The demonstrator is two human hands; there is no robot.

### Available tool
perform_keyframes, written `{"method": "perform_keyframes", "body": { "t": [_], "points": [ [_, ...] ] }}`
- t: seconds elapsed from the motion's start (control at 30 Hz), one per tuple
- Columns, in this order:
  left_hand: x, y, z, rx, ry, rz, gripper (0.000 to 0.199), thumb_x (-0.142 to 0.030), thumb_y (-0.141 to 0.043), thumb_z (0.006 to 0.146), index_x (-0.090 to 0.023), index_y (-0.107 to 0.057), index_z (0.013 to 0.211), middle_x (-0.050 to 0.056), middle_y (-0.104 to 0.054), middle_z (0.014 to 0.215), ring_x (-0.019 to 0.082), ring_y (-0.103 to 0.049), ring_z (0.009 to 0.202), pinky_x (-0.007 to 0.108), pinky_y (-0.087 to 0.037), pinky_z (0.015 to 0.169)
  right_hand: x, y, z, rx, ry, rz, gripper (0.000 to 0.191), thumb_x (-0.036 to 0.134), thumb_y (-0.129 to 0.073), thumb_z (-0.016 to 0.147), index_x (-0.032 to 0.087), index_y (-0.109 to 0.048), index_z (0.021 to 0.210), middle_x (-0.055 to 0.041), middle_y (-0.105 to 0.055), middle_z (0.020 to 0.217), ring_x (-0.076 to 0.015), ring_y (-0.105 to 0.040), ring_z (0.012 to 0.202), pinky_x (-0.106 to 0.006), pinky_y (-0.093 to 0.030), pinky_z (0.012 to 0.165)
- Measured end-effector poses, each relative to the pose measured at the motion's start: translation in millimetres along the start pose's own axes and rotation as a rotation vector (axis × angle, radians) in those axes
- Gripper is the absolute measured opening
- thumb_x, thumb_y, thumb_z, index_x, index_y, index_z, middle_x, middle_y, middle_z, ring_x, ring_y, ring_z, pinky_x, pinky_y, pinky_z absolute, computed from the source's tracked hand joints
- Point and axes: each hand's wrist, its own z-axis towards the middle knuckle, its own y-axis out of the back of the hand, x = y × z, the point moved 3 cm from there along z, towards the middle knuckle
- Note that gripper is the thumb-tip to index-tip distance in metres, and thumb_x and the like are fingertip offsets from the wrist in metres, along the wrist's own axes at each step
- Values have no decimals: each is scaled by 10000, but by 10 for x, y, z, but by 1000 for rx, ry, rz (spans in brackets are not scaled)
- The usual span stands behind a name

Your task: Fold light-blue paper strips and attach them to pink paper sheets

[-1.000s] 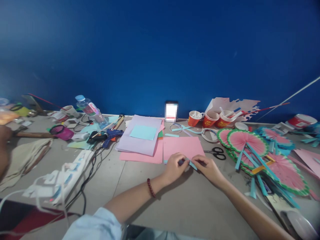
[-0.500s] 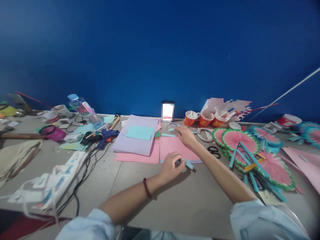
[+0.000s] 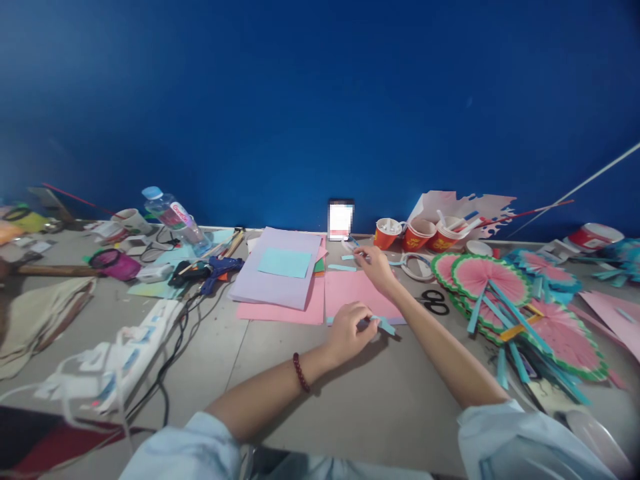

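Note:
My left hand (image 3: 353, 331) is closed, pinching a folded light-blue paper strip (image 3: 386, 325) just above the near edge of a pink sheet (image 3: 357, 290). My right hand (image 3: 376, 265) reaches further out, its thumb and fingers closed on the rim of a thin, see-through ring (image 3: 351, 242) that looks like a tape roll. The ring is raised in front of the phone (image 3: 341, 220) and partly blurred. On the table below that hand lies another blue strip (image 3: 342, 268). A white ring-shaped roll (image 3: 417, 266) rests right of the hand.
Left of centre lie lilac sheets (image 3: 270, 287) topped by a blue paper (image 3: 285, 262). Black-handled scissors (image 3: 435, 303) and pink-green paper fans (image 3: 493, 280) are at right. Red paper cups (image 3: 419, 235) stand behind. A power strip (image 3: 143, 353), glue gun (image 3: 219, 272) and bottle (image 3: 175, 217) are at left.
My right hand has taken hold of the see-through ring and lifted it off the table. My left hand still pinches the blue strip, nearly in place. The view has shifted slightly.

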Motion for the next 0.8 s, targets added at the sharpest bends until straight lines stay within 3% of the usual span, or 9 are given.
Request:
{"method": "perform_keyframes", "body": {
  "t": [0.13, 0.3, 0.37, 0.53, 0.67, 0.8],
  "points": [
    [-26, 8, 1, -6, -24, -66, 166, -264, -504, 889, -185, -570, 759, 40, -587, 796, 169, -553, 786, 302, -446, 734, 70, 173, -107, -127, -118, 348, 208, 350, -537, 845, 196, -664, 906, -87, -716, 955, -235, -624, 897, -357, -502, 740],
    [-71, 9, -28, -70, -27, -157, 137, -260, -528, 878, -179, -615, 808, 87, -574, 993, 197, -575, 964, 343, -487, 839, 271, 318, -408, 32, -322, 707, 340, 479, -598, 786, 202, -618, 982, -71, -736, 901, -191, -616, 693, -251, -441, 450],
    [-74, 11, -40, -107, -37, -178, 122, -262, -549, 870, -183, -620, 809, 102, -551, 1064, 215, -561, 1028, 375, -492, 876, 329, 365, -522, 62, -346, 778, 347, 482, -621, 768, 194, -627, 961, -71, -740, 855, -180, -615, 665, -256, -449, 474],
    [-31, 34, -43, -183, -25, -222, 108, -245, -557, 876, -194, -606, 794, 99, -514, 1137, 219, -528, 1097, 416, -476, 951, 338, 427, -694, 89, -375, 922, 314, 454, -654, 776, 179, -667, 927, -45, -732, 780, -167, -641, 714, -317, -500, 745],
    [-25, 73, -21, -215, 13, -235, 93, -216, -555, 874, -191, -613, 805, 96, -516, 1197, 210, -535, 1112, 412, -470, 969, 306, 447, -730, 121, -471, 1122, 343, 427, -710, 743, 188, -661, 985, -39, -732, 806, -146, -636, 693, -300, -499, 725],
    [-58, 90, 5, -133, 90, -287, 118, -200, -535, 882, -198, -626, 808, 84, -592, 1156, 203, -565, 1109, 360, -525, 888, 326, 476, -725, 161, -544, 1287, 390, 396, -736, 728, 217, -643, 1062, -47, -733, 892, -157, -662, 742, -292, -516, 710]
  ]
}}
